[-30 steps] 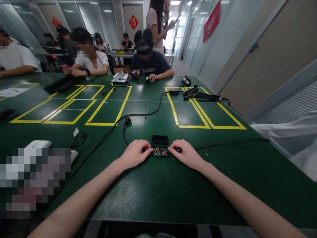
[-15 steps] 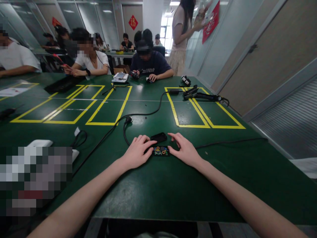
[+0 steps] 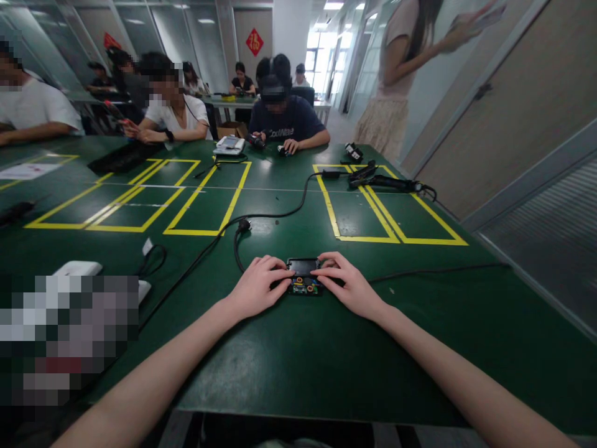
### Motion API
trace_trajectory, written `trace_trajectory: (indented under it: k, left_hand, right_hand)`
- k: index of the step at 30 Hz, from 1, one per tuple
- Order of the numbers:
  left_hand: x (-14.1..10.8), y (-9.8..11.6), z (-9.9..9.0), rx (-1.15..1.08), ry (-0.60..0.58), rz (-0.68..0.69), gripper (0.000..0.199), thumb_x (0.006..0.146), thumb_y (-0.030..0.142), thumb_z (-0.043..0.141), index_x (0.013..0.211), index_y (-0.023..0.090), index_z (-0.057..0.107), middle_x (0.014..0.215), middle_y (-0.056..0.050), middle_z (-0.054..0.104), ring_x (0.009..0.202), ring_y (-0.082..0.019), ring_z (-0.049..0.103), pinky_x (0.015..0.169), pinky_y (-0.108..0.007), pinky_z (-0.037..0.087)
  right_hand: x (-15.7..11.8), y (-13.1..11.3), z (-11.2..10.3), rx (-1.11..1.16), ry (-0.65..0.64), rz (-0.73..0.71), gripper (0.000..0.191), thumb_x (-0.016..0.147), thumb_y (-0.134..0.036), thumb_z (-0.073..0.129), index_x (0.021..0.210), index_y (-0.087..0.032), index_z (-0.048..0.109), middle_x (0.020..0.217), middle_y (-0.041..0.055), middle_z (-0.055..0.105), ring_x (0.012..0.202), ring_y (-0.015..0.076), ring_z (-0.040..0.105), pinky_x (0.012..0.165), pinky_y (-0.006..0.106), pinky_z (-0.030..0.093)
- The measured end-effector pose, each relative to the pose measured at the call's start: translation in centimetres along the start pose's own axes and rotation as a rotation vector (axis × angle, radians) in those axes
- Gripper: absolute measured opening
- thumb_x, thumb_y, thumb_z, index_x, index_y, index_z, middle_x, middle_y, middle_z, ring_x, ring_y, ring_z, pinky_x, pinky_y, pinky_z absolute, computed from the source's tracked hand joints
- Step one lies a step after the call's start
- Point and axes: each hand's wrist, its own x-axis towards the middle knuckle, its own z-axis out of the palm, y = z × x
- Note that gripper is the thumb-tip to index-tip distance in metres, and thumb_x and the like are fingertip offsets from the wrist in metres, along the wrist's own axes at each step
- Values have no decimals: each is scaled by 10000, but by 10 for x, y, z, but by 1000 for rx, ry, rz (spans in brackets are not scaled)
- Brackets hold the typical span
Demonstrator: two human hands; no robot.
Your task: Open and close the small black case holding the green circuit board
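Observation:
A small circuit board [image 3: 304,287] with copper-wound coils sits in a black housing on the green table. Just beyond it a black plastic cover [image 3: 303,266] is tilted up, its smooth inner face towards me. My left hand [image 3: 262,283] has its fingers at the cover's left edge, while its thumb lies by the board's left side. At the cover's right edge are the fingers of my right hand [image 3: 347,285], with the thumb close to the board's right side. Both hands grip the cover between them; the exact fingertip contact is partly hidden.
Behind my left hand runs a black power cord [image 3: 200,252] with a plug [image 3: 243,225]. Yellow tape rectangles [image 3: 368,239] mark the green table [image 3: 261,354]. A black cable tool [image 3: 387,182] lies at the far right. Several people sit across the table; one stands at right.
The cover, earlier lying beyond the board with the right fingers apart from it, is now tilted up between both hands. The standing person has moved right.

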Motion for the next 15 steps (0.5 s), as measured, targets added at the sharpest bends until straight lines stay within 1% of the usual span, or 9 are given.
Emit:
trace_trajectory:
  k: [4,9,15]
  left_hand:
    - [0,0,0,16,8,2,268,1016,292,550,1184,231,750,1105,-80,703,1028,-230,616,885,-403,473]
    - [0,2,0,27,22,19,270,1015,273,550,1189,209,746,1097,-84,710,1005,-228,628,871,-401,486]
    - [0,2,-1,26,63,53,258,1007,258,554,1156,207,758,1082,-94,707,990,-225,625,851,-395,502]
  right_hand:
    - [0,-2,1,90,22,12,221,1000,-273,560,1032,-239,776,1243,107,575,987,209,676,924,417,591]
    - [-1,0,2,143,28,20,226,1001,-275,558,1008,-244,782,1241,102,572,946,197,681,904,420,596]
    - [3,0,0,134,91,22,157,960,-223,614,947,-243,769,1149,93,614,1139,250,633,1003,456,546]
